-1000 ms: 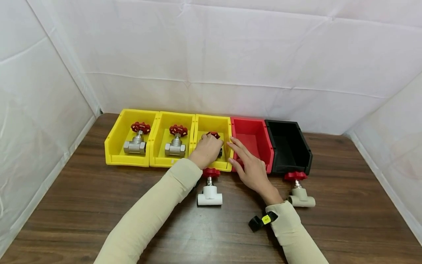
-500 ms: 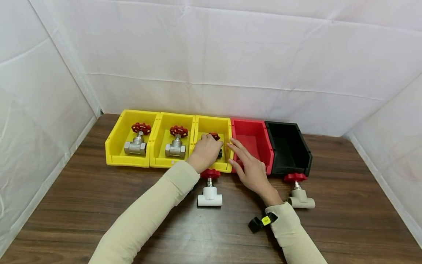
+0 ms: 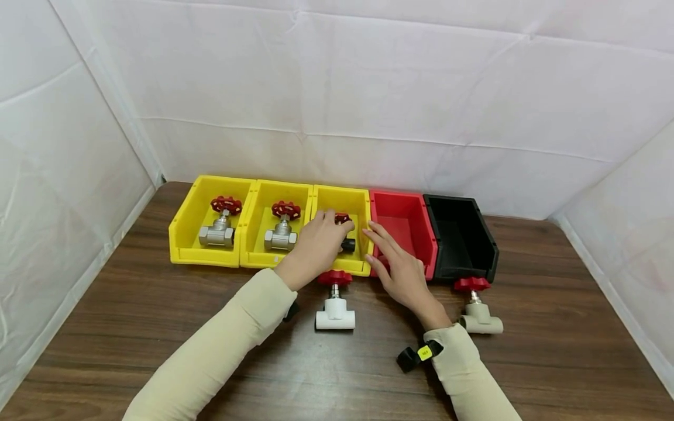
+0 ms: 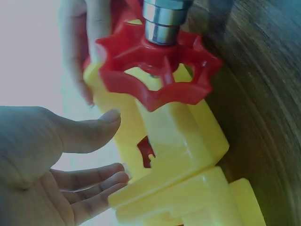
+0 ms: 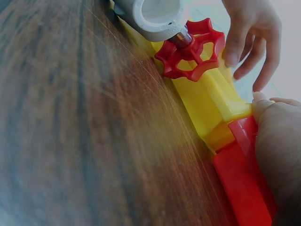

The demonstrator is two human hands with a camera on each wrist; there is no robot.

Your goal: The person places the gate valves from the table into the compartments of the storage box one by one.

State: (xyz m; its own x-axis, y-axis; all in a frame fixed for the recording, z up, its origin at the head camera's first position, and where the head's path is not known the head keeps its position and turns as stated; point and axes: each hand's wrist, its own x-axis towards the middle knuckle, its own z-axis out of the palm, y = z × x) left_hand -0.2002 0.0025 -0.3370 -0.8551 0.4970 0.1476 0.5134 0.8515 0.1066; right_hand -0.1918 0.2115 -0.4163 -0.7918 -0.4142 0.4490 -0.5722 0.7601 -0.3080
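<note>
My left hand point(image 3: 316, 240) hovers over the third yellow bin point(image 3: 342, 199), thumb and fingers apart in the left wrist view with nothing between them. Inside that bin lies a valve with a red handwheel point(image 3: 342, 218) and a black pipe end point(image 3: 348, 245); the hand hides part of it. My right hand point(image 3: 402, 272) rests its fingers, fairly straight, on the rim between this bin and the red bin point(image 3: 402, 219). In front of the bins stands a white tee-shaped valve point(image 3: 335, 314); its red handwheel point(image 4: 160, 70) looms large in the left wrist view.
Two more yellow bins point(image 3: 205, 256) stand at the left, holding a metal valve point(image 3: 217, 234) and another metal valve point(image 3: 281, 238). A black bin point(image 3: 466, 272) ends the row. On the table point(image 3: 105, 333), a beige valve point(image 3: 481, 321) stands at the right. White sheeting surrounds the table.
My left hand has drawn back to the left and its fingers have loosened from the valve in the third yellow bin, uncovering more of its black end. The right hand has stayed put.
</note>
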